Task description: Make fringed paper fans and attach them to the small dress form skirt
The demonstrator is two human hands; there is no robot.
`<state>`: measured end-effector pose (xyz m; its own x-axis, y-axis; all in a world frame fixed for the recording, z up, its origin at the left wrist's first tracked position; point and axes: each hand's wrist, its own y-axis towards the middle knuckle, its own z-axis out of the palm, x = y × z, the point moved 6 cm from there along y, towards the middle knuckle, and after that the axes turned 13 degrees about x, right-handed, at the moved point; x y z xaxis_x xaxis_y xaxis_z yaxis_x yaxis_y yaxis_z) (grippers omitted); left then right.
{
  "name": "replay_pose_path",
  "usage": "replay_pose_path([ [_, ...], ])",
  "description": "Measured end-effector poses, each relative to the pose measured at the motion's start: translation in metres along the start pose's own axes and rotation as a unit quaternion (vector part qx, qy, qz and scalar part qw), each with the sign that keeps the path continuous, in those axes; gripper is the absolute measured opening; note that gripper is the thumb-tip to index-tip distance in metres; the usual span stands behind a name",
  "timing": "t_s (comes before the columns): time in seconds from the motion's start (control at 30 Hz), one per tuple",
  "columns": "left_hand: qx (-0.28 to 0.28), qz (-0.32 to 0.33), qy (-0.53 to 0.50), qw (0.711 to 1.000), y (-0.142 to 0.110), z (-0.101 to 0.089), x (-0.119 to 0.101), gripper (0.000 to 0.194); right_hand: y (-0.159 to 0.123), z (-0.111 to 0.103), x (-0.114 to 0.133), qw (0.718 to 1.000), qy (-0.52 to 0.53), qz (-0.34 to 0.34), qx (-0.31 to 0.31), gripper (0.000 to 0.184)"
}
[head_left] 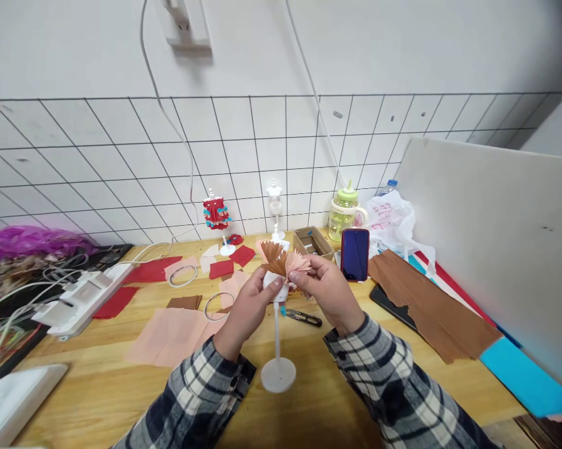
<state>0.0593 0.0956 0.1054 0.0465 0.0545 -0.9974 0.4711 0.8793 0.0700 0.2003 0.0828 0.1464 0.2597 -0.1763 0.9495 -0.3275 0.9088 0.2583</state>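
Note:
In the middle of the head view stands a small white dress form [277, 330] on a round base. Pleated brown paper [272, 257] and pleated pink paper [298, 264] fan out around its upper part. My left hand [249, 305] grips the white body of the form from the left, thumb across its front. On the other side, my right hand [330, 290] pinches the pink pleated paper between thumb and fingers. Thread snips [303, 318] lie on the table just behind the stand.
Pink sheets [168, 337], red pieces and white rings are spread to the left. A red-dressed form [216, 215] and a bare form [275, 206] stand by the wall. A phone [355, 254], cardboard box [304, 240], green-lidded jug [343, 215] and brown sheets [435, 305] are rightward.

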Motion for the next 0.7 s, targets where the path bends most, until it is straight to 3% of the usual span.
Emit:
replay_pose_path([
  [0.13,0.015,-0.034,-0.075,0.996,-0.021,0.012,0.001,0.044,0.004,0.011,-0.006,0.999,0.023,0.023,0.003,0.024],
  [0.37,-0.01,-0.01,-0.13,0.991,-0.035,0.015,-0.007,0.035,-0.002,0.022,-0.015,0.999,0.025,0.047,-0.01,0.026],
  [0.5,-0.013,-0.007,-0.12,0.993,-0.036,0.013,-0.007,0.036,-0.01,0.019,-0.014,0.996,0.078,0.038,-0.025,0.025],
  [0.7,-0.02,-0.025,-0.086,0.996,-0.037,0.008,0.004,0.043,-0.018,0.019,-0.026,0.987,0.13,0.09,-0.026,0.036],
])
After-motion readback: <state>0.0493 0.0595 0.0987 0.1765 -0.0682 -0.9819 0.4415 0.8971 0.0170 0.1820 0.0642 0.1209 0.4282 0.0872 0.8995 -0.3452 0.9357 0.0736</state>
